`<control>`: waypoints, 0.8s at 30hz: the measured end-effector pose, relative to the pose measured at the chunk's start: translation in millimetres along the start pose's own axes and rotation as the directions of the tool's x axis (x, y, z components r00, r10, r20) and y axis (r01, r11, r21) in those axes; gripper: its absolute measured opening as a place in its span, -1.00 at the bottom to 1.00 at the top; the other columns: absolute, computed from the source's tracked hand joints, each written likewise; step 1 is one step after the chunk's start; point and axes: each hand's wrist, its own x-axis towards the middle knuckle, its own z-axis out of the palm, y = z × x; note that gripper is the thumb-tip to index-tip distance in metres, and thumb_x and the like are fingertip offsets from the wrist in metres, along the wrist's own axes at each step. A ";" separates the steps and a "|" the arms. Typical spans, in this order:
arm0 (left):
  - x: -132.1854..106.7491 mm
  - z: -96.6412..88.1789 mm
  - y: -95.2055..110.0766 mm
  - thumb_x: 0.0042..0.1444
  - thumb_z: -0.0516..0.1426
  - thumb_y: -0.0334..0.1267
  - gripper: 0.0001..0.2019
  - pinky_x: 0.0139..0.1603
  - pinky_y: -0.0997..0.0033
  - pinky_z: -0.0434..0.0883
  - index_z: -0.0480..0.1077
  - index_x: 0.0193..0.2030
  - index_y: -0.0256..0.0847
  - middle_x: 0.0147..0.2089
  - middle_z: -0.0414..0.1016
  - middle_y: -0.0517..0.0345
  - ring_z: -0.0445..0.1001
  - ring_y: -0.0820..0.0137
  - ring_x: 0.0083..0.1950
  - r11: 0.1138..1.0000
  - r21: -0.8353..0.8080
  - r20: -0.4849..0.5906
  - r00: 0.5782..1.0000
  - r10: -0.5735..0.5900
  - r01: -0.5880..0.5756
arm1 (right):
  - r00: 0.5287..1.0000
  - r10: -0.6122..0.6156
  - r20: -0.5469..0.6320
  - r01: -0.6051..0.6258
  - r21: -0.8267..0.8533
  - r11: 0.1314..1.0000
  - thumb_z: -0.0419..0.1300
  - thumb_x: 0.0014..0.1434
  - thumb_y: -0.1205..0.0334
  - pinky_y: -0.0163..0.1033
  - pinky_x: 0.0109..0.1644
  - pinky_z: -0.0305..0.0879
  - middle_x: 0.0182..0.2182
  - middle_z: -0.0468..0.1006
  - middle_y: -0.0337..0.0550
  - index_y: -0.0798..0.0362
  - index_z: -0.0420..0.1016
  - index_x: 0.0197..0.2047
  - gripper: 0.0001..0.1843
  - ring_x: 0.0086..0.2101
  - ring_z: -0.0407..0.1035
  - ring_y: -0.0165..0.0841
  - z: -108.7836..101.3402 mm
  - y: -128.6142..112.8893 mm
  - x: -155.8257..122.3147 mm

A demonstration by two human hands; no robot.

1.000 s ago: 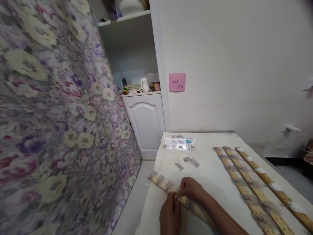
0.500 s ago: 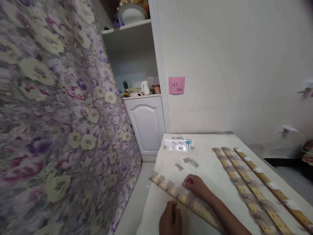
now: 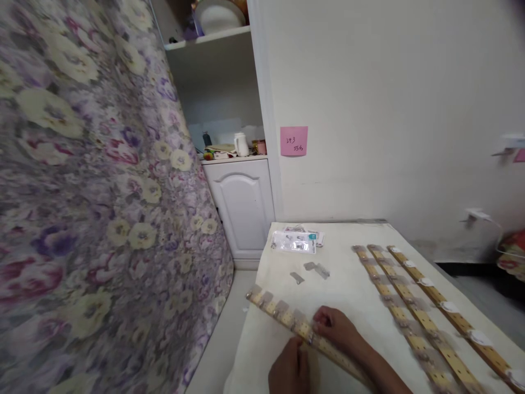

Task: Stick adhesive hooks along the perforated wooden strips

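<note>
A long tan strip with holes [image 3: 283, 316] lies slanted across the near left part of the white table [image 3: 353, 284], with several clear tabs along it. My right hand [image 3: 335, 326] rests on the strip with its fingers curled and pinched at a small metal piece. My left hand [image 3: 289, 371] is just below the strip at the picture's bottom edge, fingers closed at the same spot. What the fingers hold is too small to make out. Loose clear tabs [image 3: 316, 268] lie beyond the hands.
Three more tan strips [image 3: 414, 306] lie side by side on the table's right. A clear packet [image 3: 296, 241] sits at the far edge. A flowered mattress [image 3: 90, 208] stands at the left. A white cabinet [image 3: 241, 202] and a pink note [image 3: 293, 140] are behind.
My hands met on the strip a second ago, drew apart half a second ago, and have closed in on the same spot again. The view shifted slightly.
</note>
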 end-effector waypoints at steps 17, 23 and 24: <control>-0.7 -2.6 15.2 0.16 -0.14 -0.21 -0.73 -0.23 0.46 0.25 0.34 -0.16 -0.08 -0.19 0.56 0.19 0.49 0.35 -0.13 0.999 -0.021 0.009 0.999 -0.050 0.050 | 0.998 0.036 -0.054 -0.036 0.004 0.999 0.19 -0.14 0.27 -0.37 -0.40 0.08 -0.54 0.47 -0.34 0.02 0.45 -0.37 -0.83 -0.47 0.29 -0.42 3.3 2.0 -1.9; 0.8 -1.2 14.6 0.17 -0.15 -0.17 -0.74 -0.26 0.45 0.25 0.32 -0.19 -0.07 -0.21 0.57 0.19 0.49 0.34 -0.15 0.999 0.003 0.004 0.999 -0.046 0.046 | 0.997 0.056 -0.060 -0.057 -0.016 0.998 0.20 -0.13 0.26 -0.37 -0.39 0.09 -0.52 0.48 -0.33 0.02 0.46 -0.36 -0.82 -0.46 0.30 -0.41 1.5 -1.4 -3.6; 1.0 -0.8 14.1 0.17 -0.15 -0.17 -0.74 -0.25 0.45 0.25 0.32 -0.18 -0.08 -0.20 0.56 0.18 0.49 0.34 -0.14 0.999 0.004 0.005 0.999 -0.040 0.040 | 0.996 0.061 -0.057 -0.063 -0.022 0.998 0.20 -0.12 0.25 -0.37 -0.39 0.09 -0.52 0.49 -0.32 0.02 0.46 -0.36 -0.83 -0.46 0.30 -0.41 1.4 -2.2 -3.7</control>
